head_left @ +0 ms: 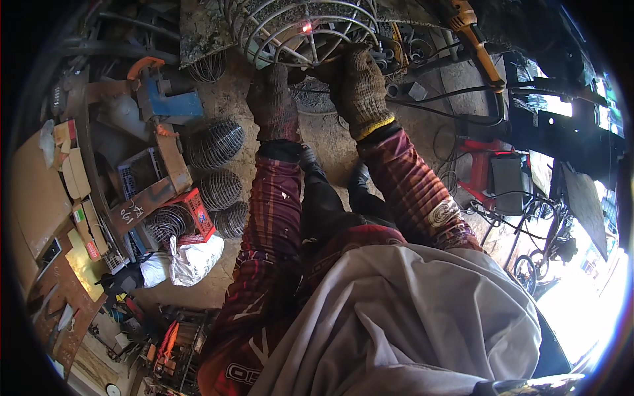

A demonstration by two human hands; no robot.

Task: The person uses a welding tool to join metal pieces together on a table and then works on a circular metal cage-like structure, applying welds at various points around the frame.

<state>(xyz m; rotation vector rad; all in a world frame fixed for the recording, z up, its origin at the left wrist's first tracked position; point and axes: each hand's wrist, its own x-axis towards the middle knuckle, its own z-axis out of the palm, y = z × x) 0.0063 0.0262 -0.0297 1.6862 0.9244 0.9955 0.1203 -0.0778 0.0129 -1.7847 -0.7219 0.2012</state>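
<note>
A round wire cage of bent metal rods (277, 28) rests at the far edge of the view, on a rough, speckled worktop (201, 30). One spot on its rods glows red near the middle. My left hand (272, 99), in a dirty knitted glove, is closed at the cage's near left rim. My right hand (362, 86), in a similar glove with a yellow cuff, grips the near right rim. Both hands' fingertips are partly hidden by the gloves and rods. To the right of the cage lies a yellow-orange power tool (479, 43) with a dark cable.
Stacked wire cages (214, 144) stand on the floor at left, beside a red crate (198, 214) and white sacks (197, 259). A steel rack (152, 198) with a blue metal piece (173, 102) is farther left. Cables (456, 99) and a red stool (477, 168) are at right.
</note>
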